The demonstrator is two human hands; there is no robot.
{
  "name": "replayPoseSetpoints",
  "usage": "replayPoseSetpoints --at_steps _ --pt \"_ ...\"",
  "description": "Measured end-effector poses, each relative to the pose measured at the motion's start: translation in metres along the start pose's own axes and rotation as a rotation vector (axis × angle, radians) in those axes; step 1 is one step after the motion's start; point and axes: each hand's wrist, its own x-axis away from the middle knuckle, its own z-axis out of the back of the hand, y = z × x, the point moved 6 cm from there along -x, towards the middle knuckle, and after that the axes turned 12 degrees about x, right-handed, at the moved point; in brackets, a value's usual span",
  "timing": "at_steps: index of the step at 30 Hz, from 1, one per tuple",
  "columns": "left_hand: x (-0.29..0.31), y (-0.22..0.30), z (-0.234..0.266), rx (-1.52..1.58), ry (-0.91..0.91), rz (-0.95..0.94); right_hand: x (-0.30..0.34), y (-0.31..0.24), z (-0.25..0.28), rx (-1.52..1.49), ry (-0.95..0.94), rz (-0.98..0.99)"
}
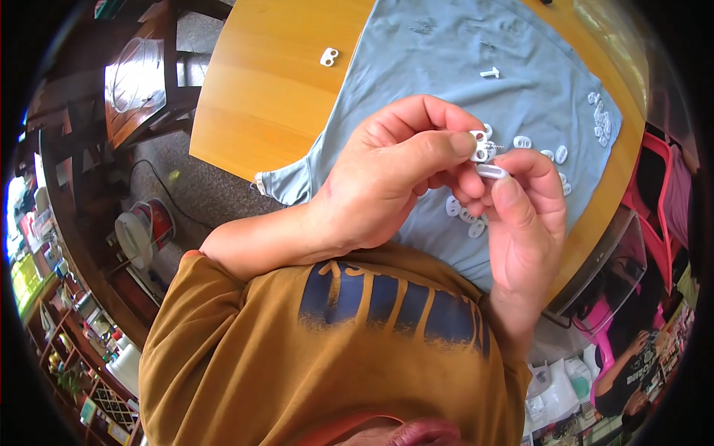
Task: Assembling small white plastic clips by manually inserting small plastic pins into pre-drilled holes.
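My left hand (405,160) pinches a small white plastic piece with two round holes (482,146) between thumb and fingertips. A tiny metal coil spring (495,146) sticks out from its right side. Close below, my right hand (526,212) grips a white oval plastic shell (491,171) with a slot-like hollow, its thumb and index finger on the shell. The two parts are very near each other; whether they touch I cannot tell. Under and around my hands, a grey-blue cloth (416,89) bears several white two-holed pieces (467,215), some partly hidden by my fingers.
A white T-shaped piece (489,73) and a small heap of springs (422,27) lie farther back on the cloth. Clear plastic pieces (599,119) sit at its right edge. One white two-holed piece (329,56) rests on the wooden table (275,89). A pink chair (654,201) stands at right.
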Motion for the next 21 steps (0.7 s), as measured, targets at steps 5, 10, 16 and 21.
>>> replayPoseSetpoints --at_steps 5,10,16,21 --pt "0.0 0.001 -0.001 0.0 -0.011 -0.004 -0.001 -0.002 0.0 -0.01 0.069 0.014" --pt "0.004 0.005 0.003 -0.088 -0.015 -0.051 -0.001 -0.003 0.009 0.046 0.11 0.06" --pt "0.004 0.004 0.001 -0.128 -0.088 -0.099 -0.002 -0.006 0.005 0.064 0.136 0.058" --pt "0.005 0.004 0.001 -0.131 -0.049 -0.09 -0.001 -0.005 0.005 0.09 0.172 0.05"
